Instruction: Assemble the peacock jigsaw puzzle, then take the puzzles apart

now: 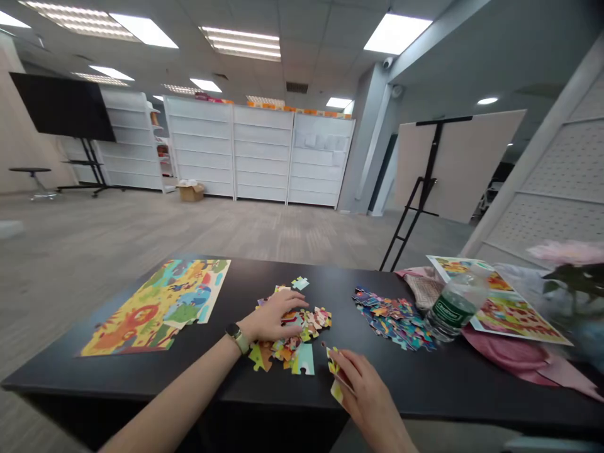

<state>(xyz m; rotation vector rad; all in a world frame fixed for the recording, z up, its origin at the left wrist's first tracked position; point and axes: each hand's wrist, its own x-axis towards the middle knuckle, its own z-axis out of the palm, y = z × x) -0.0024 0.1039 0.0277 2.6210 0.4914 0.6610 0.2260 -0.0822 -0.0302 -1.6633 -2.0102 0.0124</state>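
Observation:
My left hand (pixel 271 316), with a watch (pixel 233 329) on its wrist, rests over a loose heap of jigsaw pieces (pixel 317 322), its fingers apart. What lies under the palm is hidden. Nearer the table's front edge, my right hand (pixel 365 387) is closed around a few puzzle pieces (pixel 334 368), tilted up between thumb and fingers. A pale blue piece (pixel 304 358) lies at the near side of the heap, and a lone light piece (pixel 300 283) sits beyond it. To the left is a mostly joined animal puzzle (pixel 155 308), with a gap at its lower right corner.
Darker, blue-purple puzzle pieces (pixel 396 319) form another heap at right. Beside it stand a water bottle (pixel 450 309), picture sheets (pixel 512 305), pink cloth (pixel 509 355) and a flower (pixel 569 253). The black table (pixel 189 371) ends close in front of me.

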